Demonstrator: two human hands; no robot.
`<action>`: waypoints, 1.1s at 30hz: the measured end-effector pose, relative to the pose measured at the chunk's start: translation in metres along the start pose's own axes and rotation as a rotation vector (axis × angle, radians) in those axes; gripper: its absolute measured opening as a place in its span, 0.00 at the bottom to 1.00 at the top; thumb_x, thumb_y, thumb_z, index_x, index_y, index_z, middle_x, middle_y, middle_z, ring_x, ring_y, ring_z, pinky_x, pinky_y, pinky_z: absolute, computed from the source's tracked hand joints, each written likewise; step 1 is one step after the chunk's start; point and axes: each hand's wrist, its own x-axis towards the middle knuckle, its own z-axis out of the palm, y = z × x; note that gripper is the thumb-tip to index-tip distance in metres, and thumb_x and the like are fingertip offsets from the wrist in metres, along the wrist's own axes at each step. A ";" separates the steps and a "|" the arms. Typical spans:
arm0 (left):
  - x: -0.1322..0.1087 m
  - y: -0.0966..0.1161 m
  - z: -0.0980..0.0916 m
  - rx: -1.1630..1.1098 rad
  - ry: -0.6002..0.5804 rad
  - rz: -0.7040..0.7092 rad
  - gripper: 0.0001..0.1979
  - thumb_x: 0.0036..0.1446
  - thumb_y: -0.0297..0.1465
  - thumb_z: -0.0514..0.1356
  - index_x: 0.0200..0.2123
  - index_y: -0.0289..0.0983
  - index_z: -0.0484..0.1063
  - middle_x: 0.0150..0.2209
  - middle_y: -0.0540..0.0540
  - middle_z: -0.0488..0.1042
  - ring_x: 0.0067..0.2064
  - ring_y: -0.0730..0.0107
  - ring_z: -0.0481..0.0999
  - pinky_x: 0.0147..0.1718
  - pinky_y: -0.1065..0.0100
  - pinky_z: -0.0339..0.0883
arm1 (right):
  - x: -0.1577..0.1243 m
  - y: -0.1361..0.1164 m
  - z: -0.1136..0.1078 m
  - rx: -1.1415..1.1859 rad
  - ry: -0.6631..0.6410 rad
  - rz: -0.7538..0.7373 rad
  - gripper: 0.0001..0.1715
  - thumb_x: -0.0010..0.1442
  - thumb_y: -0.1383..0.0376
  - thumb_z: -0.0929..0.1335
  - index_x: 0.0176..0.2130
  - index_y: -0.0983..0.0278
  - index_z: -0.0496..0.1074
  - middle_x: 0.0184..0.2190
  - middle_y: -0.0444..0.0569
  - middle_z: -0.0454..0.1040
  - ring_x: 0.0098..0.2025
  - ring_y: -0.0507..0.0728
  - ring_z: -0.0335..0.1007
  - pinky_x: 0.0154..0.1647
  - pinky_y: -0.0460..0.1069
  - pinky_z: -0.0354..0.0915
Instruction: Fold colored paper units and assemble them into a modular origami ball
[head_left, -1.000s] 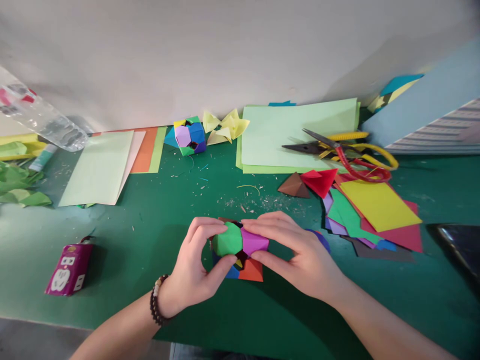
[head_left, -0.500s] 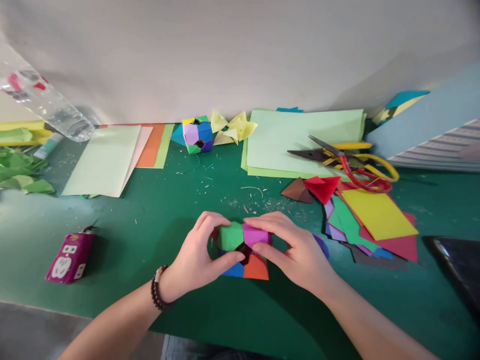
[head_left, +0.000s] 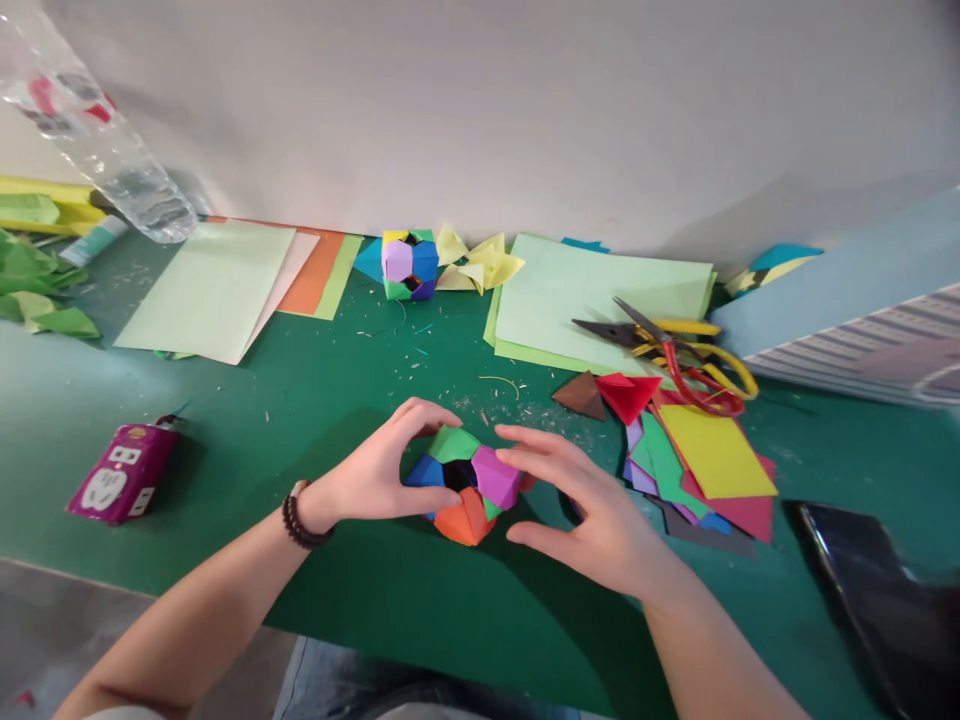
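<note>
Green mat [head_left: 187, 400] under the origami ball [head_left: 461, 485] — paper-strewn — meets white wall [head_left: 480, 120].

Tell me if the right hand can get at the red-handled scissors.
Probably yes. The right hand sits nearer the red-handled scissors than the left hand does, and only a folded red paper piece and flat coloured paper scraps lie between, both low, so it could likely reach over.

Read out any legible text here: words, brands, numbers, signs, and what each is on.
No text can be read with confidence.
Magenta packet: white marks, too small and blurred to read.
Clear plastic bottle: red print, too blurred to read.
</note>
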 end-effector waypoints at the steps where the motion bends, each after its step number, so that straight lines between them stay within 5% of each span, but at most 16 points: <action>1: 0.001 -0.001 -0.003 -0.008 -0.017 0.008 0.29 0.52 0.36 0.69 0.56 0.40 0.65 0.54 0.39 0.70 0.54 0.56 0.73 0.54 0.54 0.70 | 0.000 -0.001 0.002 -0.023 -0.010 -0.017 0.31 0.62 0.60 0.71 0.62 0.50 0.64 0.64 0.53 0.63 0.62 0.62 0.66 0.53 0.55 0.74; 8: 0.001 -0.005 -0.006 -0.008 -0.012 0.124 0.18 0.64 0.34 0.57 0.57 0.42 0.66 0.64 0.38 0.63 0.65 0.53 0.64 0.62 0.50 0.63 | 0.006 -0.003 0.014 -0.191 -0.006 -0.174 0.25 0.65 0.63 0.67 0.60 0.56 0.65 0.62 0.58 0.64 0.53 0.59 0.74 0.50 0.55 0.76; 15: -0.004 0.005 -0.001 0.214 -0.016 0.252 0.31 0.44 0.47 0.72 0.46 0.37 0.69 0.66 0.28 0.55 0.68 0.38 0.58 0.58 0.46 0.67 | 0.017 0.000 0.013 -0.405 0.052 -0.365 0.22 0.65 0.64 0.67 0.57 0.64 0.67 0.55 0.63 0.71 0.55 0.63 0.73 0.49 0.57 0.76; 20: -0.004 0.001 -0.001 0.261 -0.023 0.261 0.19 0.55 0.42 0.66 0.43 0.37 0.68 0.67 0.28 0.54 0.68 0.42 0.57 0.59 0.47 0.66 | 0.025 -0.001 0.012 -0.504 0.085 -0.449 0.18 0.64 0.64 0.67 0.54 0.63 0.70 0.53 0.63 0.72 0.49 0.64 0.76 0.44 0.58 0.77; 33: 0.000 -0.017 0.004 0.232 0.004 0.449 0.15 0.65 0.42 0.49 0.46 0.37 0.65 0.67 0.30 0.53 0.68 0.41 0.55 0.61 0.39 0.57 | 0.026 -0.001 0.010 -0.485 0.120 -0.430 0.17 0.63 0.65 0.68 0.52 0.64 0.71 0.52 0.62 0.72 0.50 0.63 0.76 0.43 0.55 0.78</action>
